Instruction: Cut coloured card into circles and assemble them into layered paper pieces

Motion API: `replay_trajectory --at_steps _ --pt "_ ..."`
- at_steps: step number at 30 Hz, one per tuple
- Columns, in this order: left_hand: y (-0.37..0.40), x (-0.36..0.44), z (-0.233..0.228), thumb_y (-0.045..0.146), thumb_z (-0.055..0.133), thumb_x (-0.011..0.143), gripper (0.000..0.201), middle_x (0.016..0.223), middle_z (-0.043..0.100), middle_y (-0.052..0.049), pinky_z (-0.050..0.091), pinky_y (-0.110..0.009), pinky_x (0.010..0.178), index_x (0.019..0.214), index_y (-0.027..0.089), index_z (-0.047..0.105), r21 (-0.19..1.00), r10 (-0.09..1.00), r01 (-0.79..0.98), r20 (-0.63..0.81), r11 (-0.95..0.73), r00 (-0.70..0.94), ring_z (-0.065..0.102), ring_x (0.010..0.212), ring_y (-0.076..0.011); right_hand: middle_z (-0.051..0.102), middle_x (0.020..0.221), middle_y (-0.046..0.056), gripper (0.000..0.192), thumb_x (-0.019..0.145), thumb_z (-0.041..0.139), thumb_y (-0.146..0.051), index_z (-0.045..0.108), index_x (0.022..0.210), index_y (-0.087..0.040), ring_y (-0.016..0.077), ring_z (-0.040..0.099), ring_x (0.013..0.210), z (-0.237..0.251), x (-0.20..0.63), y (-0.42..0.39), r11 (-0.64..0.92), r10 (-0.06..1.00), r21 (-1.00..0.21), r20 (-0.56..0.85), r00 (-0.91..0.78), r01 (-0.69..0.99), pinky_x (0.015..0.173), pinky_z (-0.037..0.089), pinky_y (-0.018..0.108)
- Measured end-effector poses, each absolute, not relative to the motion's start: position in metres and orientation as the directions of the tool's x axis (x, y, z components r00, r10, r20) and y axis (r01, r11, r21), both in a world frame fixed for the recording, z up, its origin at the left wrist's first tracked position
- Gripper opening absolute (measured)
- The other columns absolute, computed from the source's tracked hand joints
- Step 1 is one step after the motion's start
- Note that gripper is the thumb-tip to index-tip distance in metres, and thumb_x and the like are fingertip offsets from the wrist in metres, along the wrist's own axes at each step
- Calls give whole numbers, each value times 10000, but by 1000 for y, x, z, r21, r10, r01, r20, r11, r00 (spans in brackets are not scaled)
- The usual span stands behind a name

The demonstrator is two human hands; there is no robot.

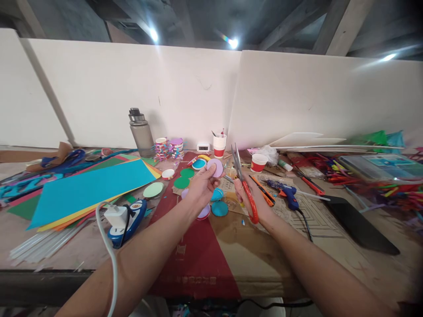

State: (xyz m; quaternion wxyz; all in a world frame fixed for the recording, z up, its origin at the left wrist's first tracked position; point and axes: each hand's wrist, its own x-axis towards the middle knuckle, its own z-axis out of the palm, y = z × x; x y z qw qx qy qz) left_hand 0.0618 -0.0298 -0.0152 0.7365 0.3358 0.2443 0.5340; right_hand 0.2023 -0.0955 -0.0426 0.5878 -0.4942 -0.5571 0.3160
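Observation:
My left hand [200, 185] pinches a small lilac paper disc [216, 167] by its edge and holds it up above the table. My right hand [254, 198] grips red-handled scissors [243, 182], blades slightly parted and pointing up, just right of the disc. Below the hands lie several cut paper circles: green [153, 189], dark green [181, 182], teal [220, 208] and pink [204, 212].
Coloured paper sheets [89, 189] lie at left, with a power strip and white plug [124, 220] in front. A grey bottle [140, 132], paper cups [219, 145], an orange knife [262, 190], a blue glue gun [286, 191], a black slab [358, 222] and pipe cleaners [393, 182] crowd the table.

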Motion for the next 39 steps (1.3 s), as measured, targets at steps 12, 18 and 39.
replay_trajectory --at_steps 12,18,39 --pt "-30 51 -15 308 715 765 164 654 639 8 382 -237 615 666 193 652 829 848 275 372 -486 377 538 648 -142 622 871 13 420 738 743 -406 509 1046 -242 167 612 822 -29 210 -95 460 836 -872 489 250 168 785 523 326" --pt "-34 53 -10 227 758 710 140 598 622 -3 304 -232 566 603 214 669 811 806 222 426 -541 411 493 588 -146 597 852 14 514 685 778 -456 499 1060 -243 169 602 793 -26 208 -95 399 873 -899 432 226 179 760 523 321" --pt "-22 50 -16 412 834 620 303 677 656 -46 370 -187 449 702 140 729 994 829 13 80 -104 554 483 508 -79 566 753 -31 460 683 756 -512 510 939 -219 108 501 597 -39 212 -85 330 927 -944 330 177 32 584 446 266"
